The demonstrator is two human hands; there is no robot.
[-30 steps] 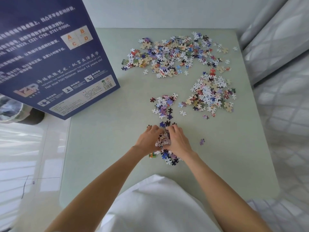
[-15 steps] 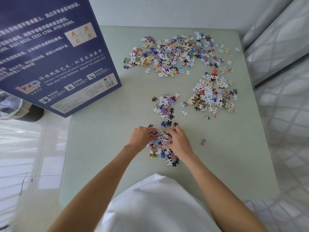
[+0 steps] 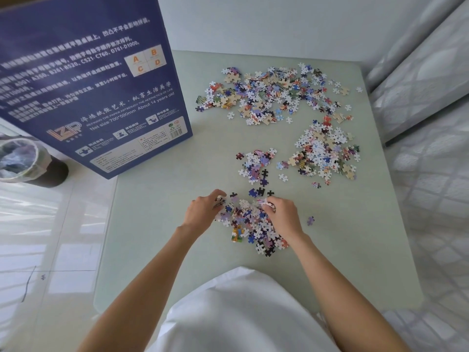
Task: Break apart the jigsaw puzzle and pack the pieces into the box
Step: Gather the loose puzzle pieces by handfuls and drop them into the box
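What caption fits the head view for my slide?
Both hands, left and right, pull apart puzzle pieces on a pale green table beside a blue box.

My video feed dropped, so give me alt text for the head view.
Left hand and right hand each pinch pieces over the nearest heap of loose jigsaw pieces on a pale green table. Three more heaps lie beyond; the dark blue puzzle box stands far left.

Pale green table [image 3: 157, 237] bears scattered puzzle pieces [image 3: 274, 95].
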